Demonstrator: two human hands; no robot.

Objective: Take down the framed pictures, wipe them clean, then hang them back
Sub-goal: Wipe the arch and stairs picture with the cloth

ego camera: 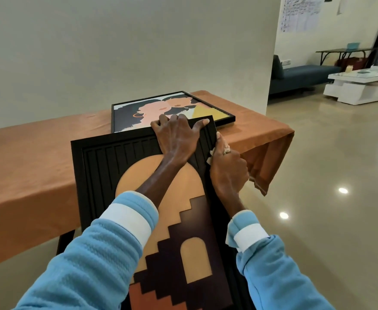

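A tall black-framed picture [98, 166] with an orange arch and stepped dark shapes leans tilted against the table's front edge. My left hand [177, 137] grips its top edge near the right corner, fingers curled over the frame. My right hand [227, 168] presses a small white cloth [212, 154] against the frame's right side edge. A second black-framed picture [138, 110], showing two stylised figures, lies flat on the table behind the first.
The table wears an orange cloth [31, 157] that hangs off its right end, with a plain wall behind. Glossy floor [318, 198] spreads to the right. Farther off stand a blue sofa [304, 74], a white low table [362, 86] and a dark side table [344, 51].
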